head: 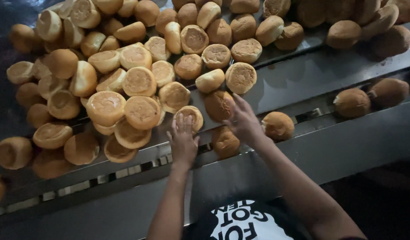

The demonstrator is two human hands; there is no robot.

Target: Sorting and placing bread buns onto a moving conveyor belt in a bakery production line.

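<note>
A large heap of round bread rolls (125, 66) is spread over a dark metal tabletop (298, 78), some lying top up and some with the pale flat underside showing. The heap is cut off by the upper and left edges of the view, so its full extent cannot be seen.

The left hand (183, 140) is laid flat at the near edge of the heap, its fingers (182, 122) stretched out and slightly spread. The fingertips are placed against a pale roll (192, 116); nothing is gripped by them. The lower part of that roll is hidden behind the hand.

The right hand (244, 121) is also held open, with the fingers reaching towards a darker roll (218, 106), which is touched at its right side. No closed grasp is seen. A further roll (225, 142) is lying just below, between the two wrists, and is partly covered by the right forearm. Another brown roll (278, 126) is seen just right of the right hand.

Two more rolls (369, 98) are set apart on the right, in shadow. A slotted metal rail (125, 171) runs along the front edge; its details are hard to make out in the dim light. A dark shirt with white print is cut off at the bottom.
</note>
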